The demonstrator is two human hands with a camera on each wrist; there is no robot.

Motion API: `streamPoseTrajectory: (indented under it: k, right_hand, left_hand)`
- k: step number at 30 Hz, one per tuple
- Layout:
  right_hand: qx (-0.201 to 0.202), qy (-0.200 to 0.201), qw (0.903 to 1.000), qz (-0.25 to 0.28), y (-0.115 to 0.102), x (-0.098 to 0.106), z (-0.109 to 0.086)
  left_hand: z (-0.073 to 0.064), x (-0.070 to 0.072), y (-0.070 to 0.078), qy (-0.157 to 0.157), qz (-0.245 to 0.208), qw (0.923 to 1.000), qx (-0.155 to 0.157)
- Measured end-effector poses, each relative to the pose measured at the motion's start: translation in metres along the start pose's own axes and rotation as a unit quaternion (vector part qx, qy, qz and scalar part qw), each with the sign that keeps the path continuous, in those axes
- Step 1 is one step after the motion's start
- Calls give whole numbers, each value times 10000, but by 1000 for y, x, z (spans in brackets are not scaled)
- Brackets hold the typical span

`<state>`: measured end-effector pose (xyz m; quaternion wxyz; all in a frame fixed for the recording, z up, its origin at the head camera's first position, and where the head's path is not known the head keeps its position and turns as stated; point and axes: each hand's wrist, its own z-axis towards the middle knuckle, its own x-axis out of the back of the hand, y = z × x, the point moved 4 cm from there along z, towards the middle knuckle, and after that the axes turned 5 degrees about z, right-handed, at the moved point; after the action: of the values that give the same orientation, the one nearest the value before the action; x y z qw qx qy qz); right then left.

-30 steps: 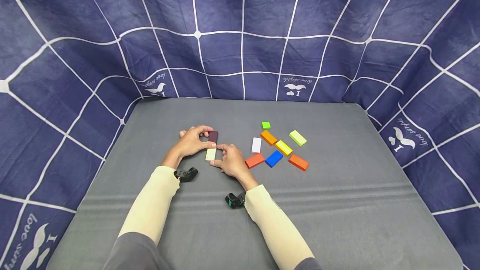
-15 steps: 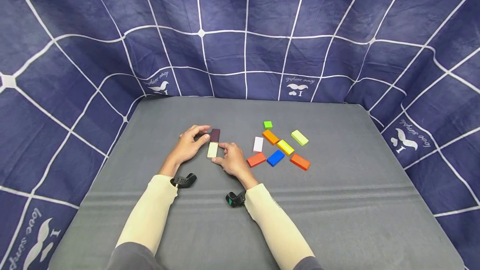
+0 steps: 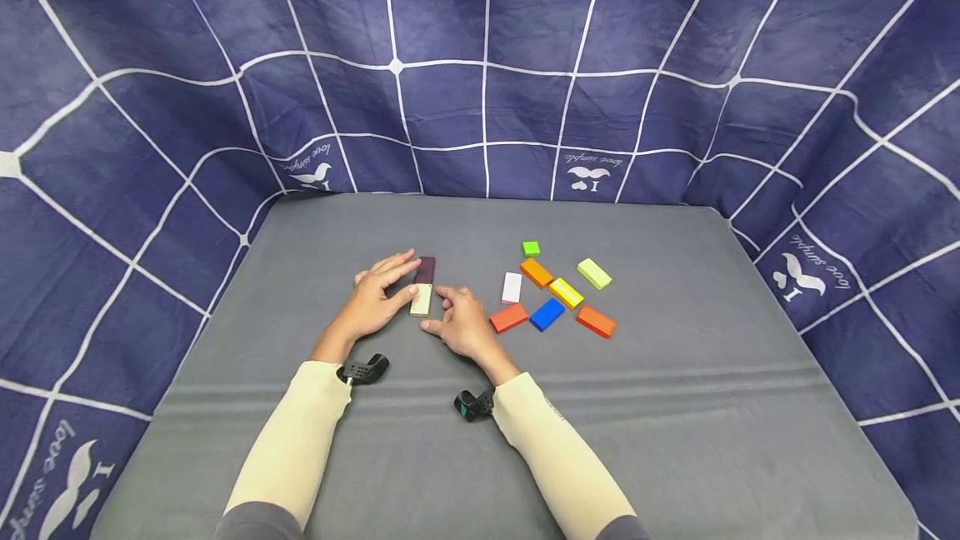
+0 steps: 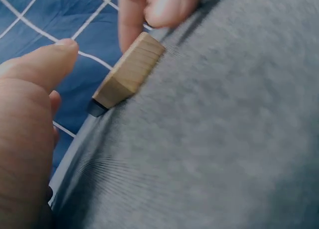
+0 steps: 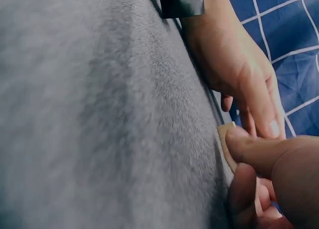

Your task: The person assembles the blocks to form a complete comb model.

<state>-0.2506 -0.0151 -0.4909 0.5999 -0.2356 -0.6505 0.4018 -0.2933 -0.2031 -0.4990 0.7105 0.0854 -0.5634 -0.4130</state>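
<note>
In the head view a dark maroon block (image 3: 425, 269) and a cream block (image 3: 421, 301) lie end to end in a line on the grey table. My left hand (image 3: 375, 294) is along their left side, its fingers extended toward the dark block and its thumb tip right at the cream block's edge. On the other side, my right hand (image 3: 467, 323) has thumb and index finger spread close to the cream block. Bare wood shows on the side of the cream block (image 4: 130, 72) in the left wrist view. The right wrist view has a thumb partly covering the cream block (image 5: 227, 144).
To the right lie loose blocks: white (image 3: 512, 287), red (image 3: 509, 318), blue (image 3: 547, 314), yellow (image 3: 566, 293), orange (image 3: 536, 272), red-orange (image 3: 596, 322), pale green (image 3: 594, 273) and a small green one (image 3: 531, 248). A blue gridded curtain (image 3: 525, 107) surrounds the table (image 3: 675, 440).
My left hand lets go of the dark block, draws back left, then comes back with straighter fingers. My right hand stays by the cream block, now slightly off its edge.
</note>
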Motion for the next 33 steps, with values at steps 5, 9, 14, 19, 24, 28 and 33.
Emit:
streamPoseTrajectory:
  k: [5,9,14,19,24,28,33]
  right_hand:
    - [273,-387,9988,153,0,2,-11]
    - [453,-490,9976,206,-1,12,-23]
    - [774,-305,9962,258,-1,36,-39]
    - [939,229,9953,92,9,66,-54]
    - [702,950,9929,149,26,95,-67]
    - [401,1468,9883,86,40,113,-74]
    - [-108,1943,9808,-90,58,125,-84]
  left_hand:
    - [-7,-2,0,-293,288,9991,-43]
    - [-9,-1,1,-371,407,9984,-118]
    - [-9,-1,2,-405,483,9978,-210]
    - [-8,-3,0,-496,541,9971,-196]
    - [-7,-5,0,-634,604,9959,-212]
    - [-5,-5,2,-684,654,9952,-252]
    - [-1,-7,7,-770,642,9946,-286]
